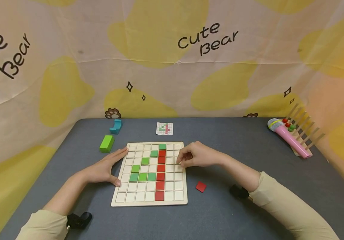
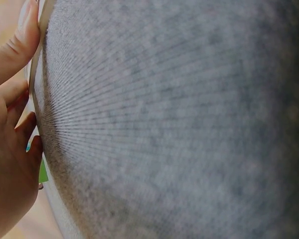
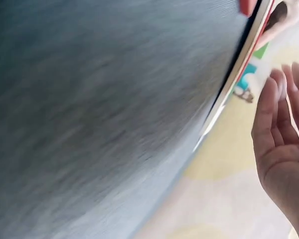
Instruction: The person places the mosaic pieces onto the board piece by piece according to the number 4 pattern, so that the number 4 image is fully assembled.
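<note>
A grid board (image 1: 118, 199) lies on the table with green and red square tiles on it. The red tiles (image 1: 160, 176) form a column, with a green tile (image 1: 162, 146) above them; other green tiles (image 1: 142, 177) run in a diagonal and a row to the left. My left hand (image 1: 101, 170) rests along the board's left edge, thumb and fingers spread. Over the right edge hovers my right hand (image 1: 200, 154), its fingers loosely bent; the right wrist view shows nothing between them. A loose red tile (image 1: 201, 186) lies right of the board.
Behind the board lies a small pattern card (image 1: 164, 128). A green block (image 1: 107, 143) and a blue curved block (image 1: 116, 126) stand at the back left. At the far right, a pink toy microphone (image 1: 292, 139) leans on a peg rack (image 1: 309, 146) with beads.
</note>
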`<state>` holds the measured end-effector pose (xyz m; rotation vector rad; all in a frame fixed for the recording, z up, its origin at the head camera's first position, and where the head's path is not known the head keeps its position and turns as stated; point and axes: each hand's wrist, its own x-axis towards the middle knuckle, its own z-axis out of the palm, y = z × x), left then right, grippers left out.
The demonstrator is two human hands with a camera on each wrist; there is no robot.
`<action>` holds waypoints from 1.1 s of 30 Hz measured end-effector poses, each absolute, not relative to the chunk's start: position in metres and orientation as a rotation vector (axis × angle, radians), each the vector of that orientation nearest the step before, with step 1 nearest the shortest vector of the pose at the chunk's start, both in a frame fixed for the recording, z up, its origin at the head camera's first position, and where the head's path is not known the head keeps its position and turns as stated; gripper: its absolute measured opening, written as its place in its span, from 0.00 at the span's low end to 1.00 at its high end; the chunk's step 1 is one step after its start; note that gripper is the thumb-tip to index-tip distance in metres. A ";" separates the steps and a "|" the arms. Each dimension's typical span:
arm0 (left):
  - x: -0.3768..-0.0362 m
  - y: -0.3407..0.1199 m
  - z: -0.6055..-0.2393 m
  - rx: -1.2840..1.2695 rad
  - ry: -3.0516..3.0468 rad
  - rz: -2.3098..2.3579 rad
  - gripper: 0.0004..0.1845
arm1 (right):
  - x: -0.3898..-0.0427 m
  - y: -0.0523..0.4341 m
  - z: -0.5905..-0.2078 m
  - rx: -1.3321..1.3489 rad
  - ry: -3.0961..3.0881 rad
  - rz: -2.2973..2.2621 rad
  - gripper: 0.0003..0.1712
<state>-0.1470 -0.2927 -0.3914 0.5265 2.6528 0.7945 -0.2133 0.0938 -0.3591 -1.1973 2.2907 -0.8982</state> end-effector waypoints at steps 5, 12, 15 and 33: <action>-0.147 -0.293 -0.392 0.528 2.652 0.797 0.68 | -0.219 0.111 -0.364 -1.150 2.154 -0.838 0.09; -0.146 -0.294 -0.392 0.524 2.652 0.801 0.68 | -0.224 0.124 -0.369 -1.109 1.967 -0.781 0.14; -0.146 -0.294 -0.392 0.523 2.652 0.797 0.68 | -0.224 0.126 -0.370 -1.110 1.928 -0.744 0.16; -0.146 -0.295 -0.392 0.530 2.659 0.788 0.68 | -0.221 0.123 -0.375 -1.201 1.924 -0.556 0.27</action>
